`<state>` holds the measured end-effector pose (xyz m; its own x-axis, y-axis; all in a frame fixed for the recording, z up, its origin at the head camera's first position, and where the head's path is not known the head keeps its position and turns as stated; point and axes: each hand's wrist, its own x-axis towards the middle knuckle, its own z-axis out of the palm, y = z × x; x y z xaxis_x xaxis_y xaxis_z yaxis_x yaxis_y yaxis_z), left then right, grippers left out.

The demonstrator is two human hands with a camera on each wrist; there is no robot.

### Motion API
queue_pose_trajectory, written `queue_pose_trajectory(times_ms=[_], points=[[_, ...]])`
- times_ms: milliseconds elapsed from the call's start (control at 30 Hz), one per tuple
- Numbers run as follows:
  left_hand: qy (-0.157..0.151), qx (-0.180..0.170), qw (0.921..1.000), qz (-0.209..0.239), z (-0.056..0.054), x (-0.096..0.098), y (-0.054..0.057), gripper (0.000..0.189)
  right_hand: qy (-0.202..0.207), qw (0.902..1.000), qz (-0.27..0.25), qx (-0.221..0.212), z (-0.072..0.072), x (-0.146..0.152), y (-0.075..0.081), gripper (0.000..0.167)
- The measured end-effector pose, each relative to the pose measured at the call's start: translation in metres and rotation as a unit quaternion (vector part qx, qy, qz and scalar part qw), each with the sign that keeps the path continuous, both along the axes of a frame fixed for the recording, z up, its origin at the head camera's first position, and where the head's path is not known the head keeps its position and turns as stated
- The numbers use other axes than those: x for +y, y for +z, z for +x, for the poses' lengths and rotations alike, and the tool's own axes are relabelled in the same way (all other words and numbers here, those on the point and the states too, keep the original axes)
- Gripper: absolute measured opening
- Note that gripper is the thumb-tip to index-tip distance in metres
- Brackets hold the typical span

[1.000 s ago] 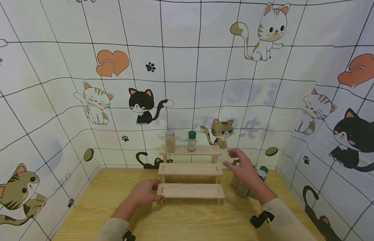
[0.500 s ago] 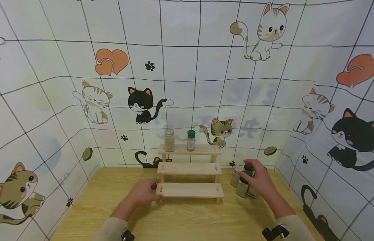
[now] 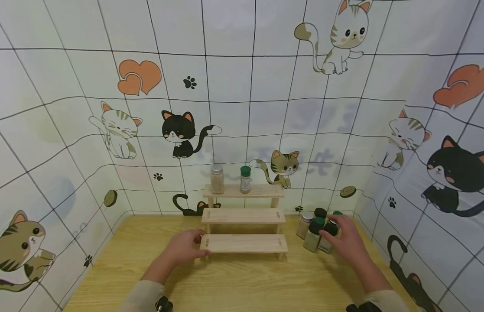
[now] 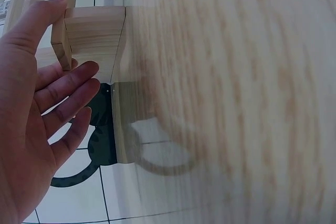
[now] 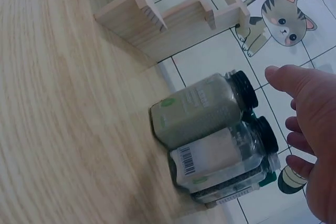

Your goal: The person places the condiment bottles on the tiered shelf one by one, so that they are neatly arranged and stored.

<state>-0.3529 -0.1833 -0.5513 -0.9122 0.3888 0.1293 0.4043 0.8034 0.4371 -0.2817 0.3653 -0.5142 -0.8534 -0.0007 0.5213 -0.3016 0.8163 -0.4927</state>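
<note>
My left hand (image 3: 182, 248) holds the left end of the lowest step of a three-tier wooden shelf (image 3: 243, 243). In the left wrist view the thumb and index finger pinch the board end (image 4: 61, 45), and the other fingers are loosely bent. On the right, my right hand (image 3: 350, 242) reaches over a cluster of several spice jars, its fingers apart and holding nothing. The right wrist view shows the thumb and fingers beside the dark lids of a jar of pale powder (image 5: 197, 111) and a labelled jar (image 5: 218, 156). The hand partly covers the rear jars in the head view.
On the top tier stand a clear jar of pale grains (image 3: 217, 180) and a small green-capped bottle (image 3: 245, 180). Beneath everything is a light wooden table (image 3: 242, 286). A cat-printed tiled sheet (image 3: 230, 78) encloses the back and sides.
My right hand has moved from beside the shelf's top tier rightward and down to the jar cluster. The left hand has stayed at the lowest step.
</note>
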Motion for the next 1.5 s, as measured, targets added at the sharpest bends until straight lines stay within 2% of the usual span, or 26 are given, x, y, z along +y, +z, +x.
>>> queue_pose_trajectory(times_ms=[133,233,500,633,800,1000,1167,1300,1500], points=[[-0.004,-0.005,1.0,0.005,0.002,-0.001,0.001,0.074,-0.002,0.9997,0.002,0.025,0.002,0.003,-0.006,0.053],[-0.007,-0.003,1.0,0.004,0.001,-0.002,0.001,0.074,-0.016,0.9995,0.0,0.028,0.003,0.006,-0.011,0.052],[-0.006,-0.001,1.0,0.004,-0.001,-0.001,-0.001,0.073,-0.045,0.999,-0.004,-0.004,-0.001,0.011,-0.029,0.06],[-0.004,-0.001,1.0,0.005,-0.002,-0.002,-0.002,0.072,-0.052,0.9984,0.016,-0.01,-0.003,0.012,-0.036,0.062],[-0.003,-0.003,1.0,0.006,-0.002,-0.002,-0.002,0.071,-0.05,0.9986,0.007,-0.014,-0.004,0.011,-0.04,0.062],[-0.007,-0.001,1.0,0.004,-0.002,-0.002,-0.001,0.07,-0.042,0.9977,-0.021,-0.049,-0.004,0.011,-0.046,0.06],[-0.014,0.0,0.9999,0.009,-0.001,-0.001,0.002,0.069,-0.042,0.9987,-0.024,-0.016,-0.003,0.012,-0.049,0.06],[-0.012,0.001,0.9999,0.005,-0.001,-0.001,0.001,0.067,-0.039,0.998,-0.046,0.017,-0.003,0.013,-0.048,0.058],[-0.014,-0.001,0.9999,0.007,-0.001,-0.001,0.001,0.067,-0.041,0.9922,-0.112,0.037,-0.003,0.017,-0.031,0.053]])
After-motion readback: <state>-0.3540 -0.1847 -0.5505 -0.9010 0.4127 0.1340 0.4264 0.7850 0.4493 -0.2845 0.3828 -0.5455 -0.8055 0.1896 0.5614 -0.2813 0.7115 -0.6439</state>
